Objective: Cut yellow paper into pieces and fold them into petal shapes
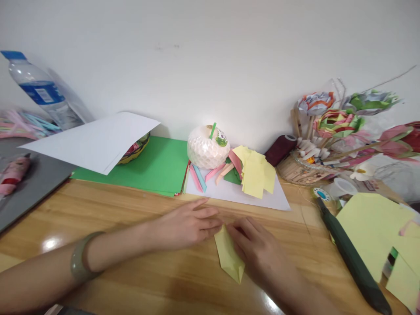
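A folded piece of yellow paper [229,258], pointed at its upper end, lies on the wooden table between my hands. My right hand [257,243] is closed, its curled fingers and thumb pressed on the paper's right edge. From the left, my left hand [197,223] reaches in with its fingers stretched out, the fingertips at the paper's top point. Whether they press on that tip is partly hidden. Just beyond, several cut yellow sheets [259,173] and folded pink and blue strips [198,178] rest on white paper.
A foam-netted round fruit [208,151] with a green straw stands near the wall, beside green sheets [160,168]. At left is a water bottle [42,89]. At right are a basket of paper flowers [295,166], a thread spool [280,151] and a dark green long-handled tool [354,258].
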Demonstrator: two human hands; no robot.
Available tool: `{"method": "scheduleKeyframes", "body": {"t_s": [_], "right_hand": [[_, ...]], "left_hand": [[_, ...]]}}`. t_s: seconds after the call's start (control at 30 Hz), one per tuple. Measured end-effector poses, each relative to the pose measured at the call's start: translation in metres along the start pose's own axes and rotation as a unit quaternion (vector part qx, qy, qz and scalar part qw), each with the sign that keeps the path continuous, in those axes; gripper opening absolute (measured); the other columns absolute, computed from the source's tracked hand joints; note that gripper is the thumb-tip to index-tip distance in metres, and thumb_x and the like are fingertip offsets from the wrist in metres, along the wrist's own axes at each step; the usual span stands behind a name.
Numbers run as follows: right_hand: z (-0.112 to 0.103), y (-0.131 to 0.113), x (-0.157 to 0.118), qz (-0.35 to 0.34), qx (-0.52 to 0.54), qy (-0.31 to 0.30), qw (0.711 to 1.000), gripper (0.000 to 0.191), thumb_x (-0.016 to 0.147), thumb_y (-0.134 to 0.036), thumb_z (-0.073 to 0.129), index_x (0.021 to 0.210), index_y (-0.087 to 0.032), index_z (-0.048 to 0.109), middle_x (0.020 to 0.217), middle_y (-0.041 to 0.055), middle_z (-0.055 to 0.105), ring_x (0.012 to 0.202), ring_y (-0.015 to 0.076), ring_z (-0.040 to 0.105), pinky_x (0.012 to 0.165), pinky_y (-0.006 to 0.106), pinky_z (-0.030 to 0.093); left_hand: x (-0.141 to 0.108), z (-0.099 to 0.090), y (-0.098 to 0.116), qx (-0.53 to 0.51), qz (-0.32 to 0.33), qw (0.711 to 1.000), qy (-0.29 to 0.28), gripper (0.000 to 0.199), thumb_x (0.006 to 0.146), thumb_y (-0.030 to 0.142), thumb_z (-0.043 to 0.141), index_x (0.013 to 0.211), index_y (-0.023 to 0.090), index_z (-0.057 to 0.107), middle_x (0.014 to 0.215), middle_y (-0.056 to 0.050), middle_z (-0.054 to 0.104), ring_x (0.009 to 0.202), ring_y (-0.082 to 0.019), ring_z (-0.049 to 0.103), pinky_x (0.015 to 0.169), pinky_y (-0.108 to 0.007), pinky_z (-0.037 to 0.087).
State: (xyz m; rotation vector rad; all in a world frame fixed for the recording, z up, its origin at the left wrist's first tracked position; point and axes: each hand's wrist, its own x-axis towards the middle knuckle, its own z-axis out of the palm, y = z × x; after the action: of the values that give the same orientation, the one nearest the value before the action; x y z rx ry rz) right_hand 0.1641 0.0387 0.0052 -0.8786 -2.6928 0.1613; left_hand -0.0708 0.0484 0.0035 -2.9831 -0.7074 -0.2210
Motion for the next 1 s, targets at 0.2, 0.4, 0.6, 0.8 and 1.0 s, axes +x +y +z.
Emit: {"method": "scheduleKeyframes", "body": {"t_s": [0.2,0.4,0.6,0.8,1.0], "right_hand": [[-0.015,0.005,-0.002,0.025,0.03,-0.069,0.997,0.026,0.077,-0.002,0.049,0.096,-0.017,0.058,0.09,0.0062,0.057,0.084,0.0188,0.052,0.072,0.033,0.046],[-0.035,0.019,-0.002,-0.002,0.01,-0.099,0.995,0.017,0.079,-0.006,0.052,0.083,-0.02,0.061,0.076,0.002,0.059,0.071,0.0167,0.052,0.063,0.029,0.04],[-0.049,0.008,-0.003,0.072,0.061,-0.121,0.988,0.009,0.081,-0.014,0.049,0.084,-0.02,0.055,0.082,0.0014,0.057,0.068,0.0146,0.054,0.057,0.026,0.038],[-0.041,0.006,0.001,0.088,0.105,-0.146,0.98,0.006,0.082,-0.016,0.052,0.085,-0.02,0.048,0.087,0.0021,0.057,0.079,0.0159,0.055,0.064,0.027,0.041],[-0.027,0.018,0.002,0.113,0.123,-0.083,0.982,0.016,0.078,-0.01,0.054,0.089,-0.02,0.05,0.091,0.003,0.057,0.086,0.0169,0.054,0.07,0.029,0.044]], "left_hand": [[0.0,-0.001,0.0,-0.017,-0.01,1.0,-0.004,0.033,0.097,0.019,0.035,0.128,0.019,0.046,0.133,0.001,0.049,0.127,-0.017,0.036,0.112,-0.04,0.011],[-0.002,0.005,-0.006,-0.069,-0.017,0.997,0.015,0.033,0.095,0.015,0.037,0.126,0.021,0.048,0.13,0.004,0.052,0.124,-0.019,0.039,0.11,-0.042,0.019],[-0.004,0.007,-0.002,0.008,-0.022,0.992,0.122,0.025,0.093,0.014,0.041,0.108,0.014,0.061,0.113,-0.004,0.064,0.111,-0.02,0.05,0.105,-0.043,0.028],[-0.001,0.006,0.002,0.026,-0.024,0.986,0.161,0.019,0.091,0.025,0.05,0.084,0.014,0.065,0.09,-0.005,0.066,0.103,-0.02,0.055,0.101,-0.038,0.037],[0.001,0.007,0.001,0.019,-0.011,0.984,0.176,0.017,0.089,0.017,0.052,0.075,0.012,0.061,0.08,-0.005,0.064,0.095,-0.02,0.058,0.086,-0.031,0.048]]}}
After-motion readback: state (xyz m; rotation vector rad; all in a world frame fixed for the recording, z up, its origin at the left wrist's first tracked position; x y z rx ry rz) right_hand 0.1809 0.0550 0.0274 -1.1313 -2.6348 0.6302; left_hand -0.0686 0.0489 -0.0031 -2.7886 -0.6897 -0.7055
